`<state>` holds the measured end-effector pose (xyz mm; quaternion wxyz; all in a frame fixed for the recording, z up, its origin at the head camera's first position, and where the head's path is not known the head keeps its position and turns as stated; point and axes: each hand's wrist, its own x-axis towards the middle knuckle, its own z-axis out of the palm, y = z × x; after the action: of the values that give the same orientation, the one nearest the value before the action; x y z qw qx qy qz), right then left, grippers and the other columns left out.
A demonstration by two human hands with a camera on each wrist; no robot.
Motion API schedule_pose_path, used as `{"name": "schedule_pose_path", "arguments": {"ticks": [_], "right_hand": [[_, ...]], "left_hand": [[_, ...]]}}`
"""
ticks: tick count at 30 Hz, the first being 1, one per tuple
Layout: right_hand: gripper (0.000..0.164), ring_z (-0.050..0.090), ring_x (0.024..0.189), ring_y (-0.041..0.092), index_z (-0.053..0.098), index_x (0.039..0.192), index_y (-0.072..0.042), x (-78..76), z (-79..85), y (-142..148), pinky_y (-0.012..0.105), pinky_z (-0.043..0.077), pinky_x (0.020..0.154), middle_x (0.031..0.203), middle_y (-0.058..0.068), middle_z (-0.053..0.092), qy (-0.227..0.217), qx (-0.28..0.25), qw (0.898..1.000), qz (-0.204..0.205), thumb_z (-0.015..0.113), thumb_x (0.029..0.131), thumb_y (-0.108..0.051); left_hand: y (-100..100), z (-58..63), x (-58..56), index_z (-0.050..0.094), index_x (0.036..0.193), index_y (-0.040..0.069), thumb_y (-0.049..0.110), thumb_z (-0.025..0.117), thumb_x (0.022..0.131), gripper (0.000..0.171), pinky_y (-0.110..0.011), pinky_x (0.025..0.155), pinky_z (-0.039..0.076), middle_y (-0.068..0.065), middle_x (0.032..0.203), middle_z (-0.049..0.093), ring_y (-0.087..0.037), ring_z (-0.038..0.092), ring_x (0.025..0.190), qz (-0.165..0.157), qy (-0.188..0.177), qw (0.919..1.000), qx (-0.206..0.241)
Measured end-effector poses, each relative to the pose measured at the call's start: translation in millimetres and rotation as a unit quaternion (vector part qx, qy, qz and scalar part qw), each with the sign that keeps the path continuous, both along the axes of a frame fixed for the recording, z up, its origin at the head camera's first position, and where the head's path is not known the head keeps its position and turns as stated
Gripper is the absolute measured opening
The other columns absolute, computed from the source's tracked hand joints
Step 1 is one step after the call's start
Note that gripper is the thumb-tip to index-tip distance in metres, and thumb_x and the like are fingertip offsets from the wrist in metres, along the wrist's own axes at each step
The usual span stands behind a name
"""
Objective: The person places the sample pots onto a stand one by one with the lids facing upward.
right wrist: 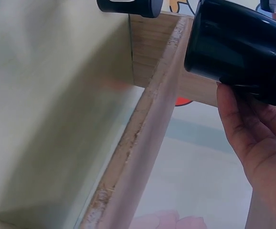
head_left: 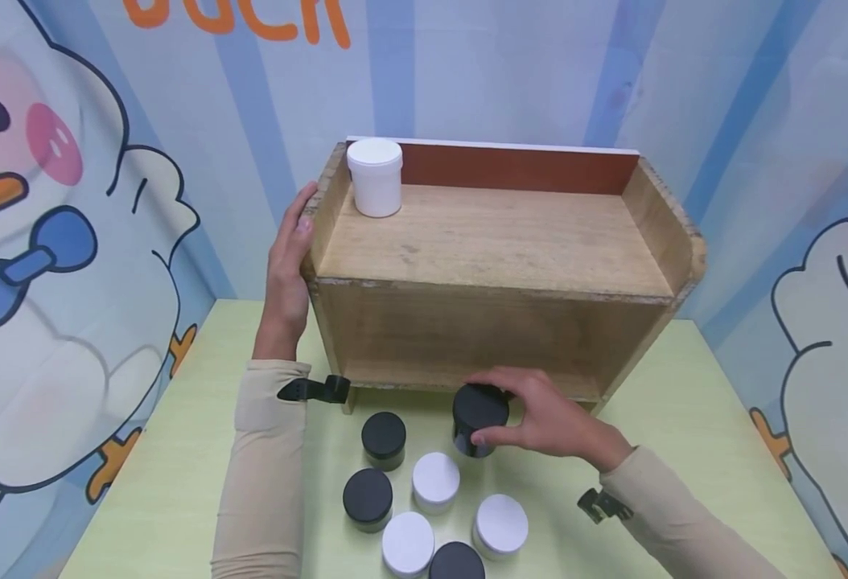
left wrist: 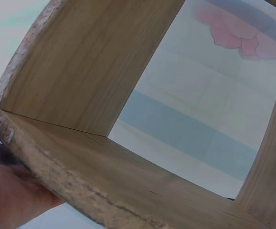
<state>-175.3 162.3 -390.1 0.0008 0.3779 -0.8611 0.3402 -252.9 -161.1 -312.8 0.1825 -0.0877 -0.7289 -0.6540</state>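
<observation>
My right hand (head_left: 540, 414) grips a black jar (head_left: 480, 418) with a black lid, fingers and thumb round its sides. In the head view the jar overlaps the lower front edge of a wooden shelf (head_left: 496, 241); the right wrist view shows the jar (right wrist: 236, 52) beside the shelf's rough board edge (right wrist: 138, 124). My left hand (head_left: 290, 273) rests along the outside of the shelf's left side panel, its thumb side toward the front. In the left wrist view part of that hand (left wrist: 14, 195) shows under the panel. A white jar (head_left: 376, 178) stands upright on the upper level, at the left end.
In front of the shelf, several lidded jars stand on the pale green table (head_left: 170, 482): black ones such as the black jar (head_left: 384, 438) and white ones such as the white jar (head_left: 500, 524). A printed duck curtain (head_left: 504, 72) hangs behind.
</observation>
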Motion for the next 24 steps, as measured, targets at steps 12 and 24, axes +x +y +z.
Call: {"name": "schedule_pose_path", "arguments": {"ticks": [12,24], "right_hand": [[0.063,0.068,0.097,0.008,0.064,0.131,-0.009,-5.0,10.6,-6.0,0.029,0.059,0.085,0.112,0.001,0.073,0.003,-0.006,1.0,0.023,0.087,0.077,-0.03],[0.064,0.066,0.095,0.007,0.064,0.132,-0.011,-7.6,20.5,-9.0,0.026,0.057,0.081,0.113,0.0,0.073,0.006,0.005,1.0,0.025,0.087,0.076,-0.032]], "left_hand": [[1.3,0.8,2.3,0.037,0.153,0.042,0.05,0.034,0.099,0.054,-0.067,0.121,0.015,0.007,0.166,0.023,-0.028,0.02,0.155,-0.001,0.003,1.0,0.002],[0.4,0.5,1.6,0.037,0.152,0.044,0.051,0.034,0.099,0.054,-0.068,0.121,0.015,0.008,0.166,0.023,-0.028,0.019,0.155,-0.001,0.001,1.0,0.002]]}}
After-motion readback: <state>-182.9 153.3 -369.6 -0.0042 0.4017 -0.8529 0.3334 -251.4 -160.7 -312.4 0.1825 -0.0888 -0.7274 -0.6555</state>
